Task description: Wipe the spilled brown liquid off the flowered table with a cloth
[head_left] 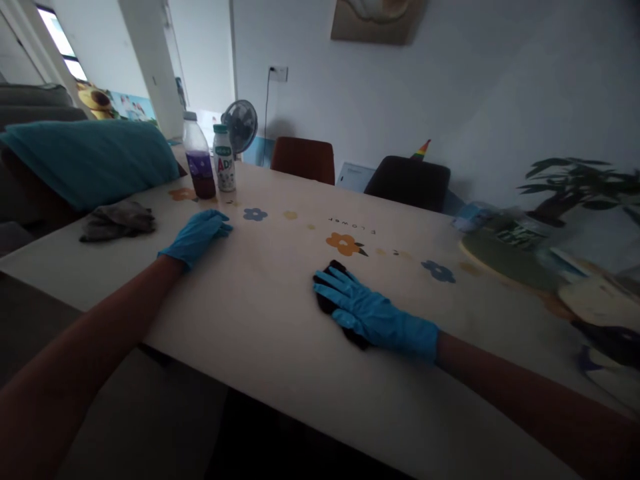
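My right hand (363,313), in a blue glove, presses a dark cloth (327,301) down on the white table (240,300), its fingers spread over the cloth. The cloth pokes out past the fingertips and below the palm. Farther left, my left hand (200,235), gloved in blue too, rests on the tabletop with fingers stretched forward and holds nothing. Just beyond it stand a bottle of dark purple drink (201,163) and a white bottle with a green cap (225,160). A crumpled grey cloth (119,220) lies to its left.
Chairs stand along the far side, one brown (303,159) and one black (410,181). A potted plant (543,213) and a green round mat (500,257) are at the right, near blurred clutter. A teal towel (95,157) drapes over a chair at left. Behind is a fan (243,125).
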{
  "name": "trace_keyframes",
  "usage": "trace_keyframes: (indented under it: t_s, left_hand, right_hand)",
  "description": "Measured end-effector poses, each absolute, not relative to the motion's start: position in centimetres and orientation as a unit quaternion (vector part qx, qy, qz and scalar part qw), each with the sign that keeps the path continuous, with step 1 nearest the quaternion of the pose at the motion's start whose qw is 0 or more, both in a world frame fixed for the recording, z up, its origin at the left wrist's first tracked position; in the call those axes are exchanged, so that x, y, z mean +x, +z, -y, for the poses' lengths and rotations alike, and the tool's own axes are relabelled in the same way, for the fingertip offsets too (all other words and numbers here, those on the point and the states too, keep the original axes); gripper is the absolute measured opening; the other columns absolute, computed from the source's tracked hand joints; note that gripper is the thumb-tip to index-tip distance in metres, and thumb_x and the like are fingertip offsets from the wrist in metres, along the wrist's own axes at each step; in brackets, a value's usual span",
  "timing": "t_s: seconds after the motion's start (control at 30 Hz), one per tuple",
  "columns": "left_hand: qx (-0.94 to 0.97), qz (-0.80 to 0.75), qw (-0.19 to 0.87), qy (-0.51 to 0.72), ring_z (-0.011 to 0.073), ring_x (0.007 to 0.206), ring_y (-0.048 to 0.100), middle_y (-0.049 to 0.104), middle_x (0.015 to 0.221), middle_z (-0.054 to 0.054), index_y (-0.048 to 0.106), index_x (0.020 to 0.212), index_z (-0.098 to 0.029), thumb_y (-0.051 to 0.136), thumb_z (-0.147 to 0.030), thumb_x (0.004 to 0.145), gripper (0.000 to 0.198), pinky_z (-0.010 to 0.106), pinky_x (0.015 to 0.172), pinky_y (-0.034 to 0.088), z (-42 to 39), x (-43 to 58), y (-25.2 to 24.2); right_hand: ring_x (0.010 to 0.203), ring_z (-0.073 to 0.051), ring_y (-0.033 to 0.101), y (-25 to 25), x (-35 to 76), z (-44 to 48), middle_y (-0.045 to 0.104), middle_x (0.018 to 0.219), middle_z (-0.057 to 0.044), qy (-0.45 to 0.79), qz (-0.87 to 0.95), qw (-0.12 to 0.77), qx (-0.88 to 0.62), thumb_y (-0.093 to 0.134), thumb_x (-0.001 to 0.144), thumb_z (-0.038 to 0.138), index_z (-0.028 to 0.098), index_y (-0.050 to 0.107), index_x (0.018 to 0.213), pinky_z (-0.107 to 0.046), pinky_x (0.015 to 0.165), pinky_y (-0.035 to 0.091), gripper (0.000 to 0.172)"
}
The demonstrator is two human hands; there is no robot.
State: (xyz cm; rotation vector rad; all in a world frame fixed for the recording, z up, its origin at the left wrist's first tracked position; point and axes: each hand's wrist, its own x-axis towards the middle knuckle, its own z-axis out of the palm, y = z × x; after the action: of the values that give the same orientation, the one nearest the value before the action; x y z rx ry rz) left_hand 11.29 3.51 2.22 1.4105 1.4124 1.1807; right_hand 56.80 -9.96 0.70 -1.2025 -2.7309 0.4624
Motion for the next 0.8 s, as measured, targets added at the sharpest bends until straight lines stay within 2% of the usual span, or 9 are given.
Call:
trace_keyframes:
  t_s: [0.13,0.3,0.37,0.47,0.53,0.7,0.8]
  left_hand:
    - [0.558,-0.554,0.400,0.471,0.0265,0.102,0.080,0.088,0.112,0.016,0.077,0.110,-0.016,0.074,-0.040,0.087,0.032,0.048,0.115,0.064,-3.5,11.2,2.2]
    - [0.559,-0.542,0.407,0.478,0.0275,0.102,0.079,0.087,0.110,0.016,0.077,0.109,-0.017,0.078,-0.040,0.088,0.031,0.048,0.112,0.064,-3.7,11.2,1.9]
    - [0.554,-0.545,0.408,0.478,0.0276,0.101,0.079,0.087,0.112,0.017,0.076,0.110,-0.017,0.077,-0.039,0.090,0.030,0.049,0.112,0.064,-3.8,11.3,1.9]
    - [0.547,-0.549,0.407,0.483,0.0283,0.104,0.080,0.086,0.111,0.017,0.076,0.109,-0.017,0.072,-0.036,0.092,0.026,0.049,0.112,0.064,-3.9,11.6,2.0]
    - [0.549,-0.547,0.406,0.484,0.0289,0.108,0.081,0.087,0.110,0.017,0.075,0.108,-0.018,0.071,-0.035,0.093,0.024,0.048,0.113,0.064,-3.9,11.6,2.1]
    - [0.560,-0.542,0.412,0.472,0.0283,0.107,0.082,0.088,0.114,0.018,0.076,0.111,-0.017,0.073,-0.036,0.093,0.026,0.047,0.110,0.065,-3.8,11.2,2.2]
    - [0.568,-0.537,0.411,0.468,0.0265,0.102,0.082,0.089,0.113,0.016,0.077,0.113,-0.017,0.074,-0.037,0.093,0.027,0.044,0.107,0.066,-3.9,10.9,2.1]
  right_hand:
    - [0.188,-0.035,0.015,1.3,51.4,6.8,0.032,0.198,0.004,0.174,0.923,0.053,-0.340,0.055,0.122,0.055,0.038,0.052,0.188,-0.067,0.153,0.010,0.069]
    - [0.187,-0.032,0.023,1.4,45.0,3.0,0.034,0.196,0.007,0.154,0.941,0.041,-0.298,0.065,0.119,0.044,0.041,0.055,0.186,-0.057,0.155,0.009,0.068]
    - [0.185,-0.033,0.027,1.3,42.6,1.3,0.035,0.196,0.003,0.135,0.948,0.046,-0.286,0.066,0.120,0.043,0.037,0.057,0.186,-0.057,0.155,0.010,0.067]
    - [0.183,-0.038,0.033,1.2,39.2,-1.3,0.040,0.195,-0.009,0.104,0.949,0.057,-0.291,0.065,0.120,0.039,0.024,0.059,0.183,-0.060,0.154,0.015,0.065]
    - [0.183,-0.040,0.034,1.3,37.5,-3.1,0.040,0.195,-0.012,0.093,0.942,0.059,-0.317,0.063,0.121,0.037,0.020,0.057,0.184,-0.062,0.153,0.018,0.065]
    - [0.184,-0.038,0.029,2.0,35.3,-7.2,0.036,0.198,-0.009,0.077,0.912,0.055,-0.400,0.057,0.120,0.030,0.015,0.052,0.185,-0.057,0.153,0.017,0.067]
    - [0.184,-0.032,0.028,2.3,35.3,-9.2,0.033,0.200,-0.005,0.075,0.895,0.067,-0.434,0.052,0.122,0.029,0.018,0.049,0.187,-0.050,0.153,0.015,0.066]
